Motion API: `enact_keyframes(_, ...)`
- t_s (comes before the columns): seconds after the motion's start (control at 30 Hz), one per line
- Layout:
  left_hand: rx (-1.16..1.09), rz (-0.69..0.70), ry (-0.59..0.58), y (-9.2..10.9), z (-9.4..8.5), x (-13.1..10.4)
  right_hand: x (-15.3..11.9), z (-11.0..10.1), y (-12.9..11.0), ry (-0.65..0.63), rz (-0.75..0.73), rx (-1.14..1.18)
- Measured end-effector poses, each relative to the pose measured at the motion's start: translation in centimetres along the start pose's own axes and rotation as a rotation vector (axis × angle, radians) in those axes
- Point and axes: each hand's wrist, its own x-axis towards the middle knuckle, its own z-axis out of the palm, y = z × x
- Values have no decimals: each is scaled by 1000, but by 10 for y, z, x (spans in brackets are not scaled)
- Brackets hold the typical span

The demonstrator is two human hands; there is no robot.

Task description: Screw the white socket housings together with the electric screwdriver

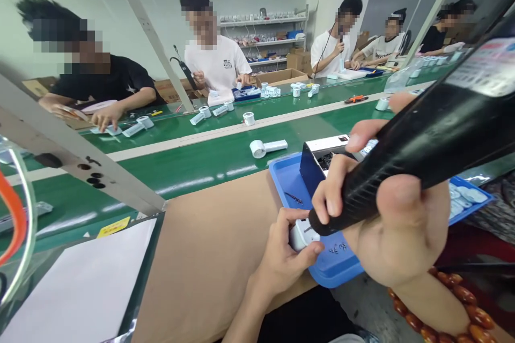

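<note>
My right hand [398, 225] is wrapped round a thick black electric screwdriver [426, 134] that slants down to the left across the view. Its lower end meets a small white plastic part [302, 235]. Fingers and thumb of my left hand [281, 249] hold that white part from the left, over the near left edge of a blue tray [338, 273]. Loose screws [340, 248] lie in the tray, along with a dark screwdriver bit [293, 198]. A box with a white top and dark side [311, 169] stands in the tray, partly hidden behind my right hand.
Brown cardboard [209, 246] covers the bench at left, beside white paper [88, 273]. A white handheld-fan-shaped part [267, 148] lies on the green conveyor [193, 169]. A metal post [80, 144] rises at left. Several people work across the line. Another blue tray [470, 205] holds white parts.
</note>
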Motion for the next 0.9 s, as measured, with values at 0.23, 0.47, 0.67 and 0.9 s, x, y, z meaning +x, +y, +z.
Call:
enact_keyframes(0.23,-50,-69,-51,2,1,-1,-2,-56,46,118,-100,4)
enact_keyframes(0.47,-112,-17,-35,-5,2,-2,-8,-85,84,104,-175,84)
enact_keyframes(0.67,-78,-15,-43,-8,2,-4,-10,-81,71,44,-109,118)
enact_keyframes(0.9,-55,-23,-41,-8,0,-5,-14,-42,35,169,17,14)
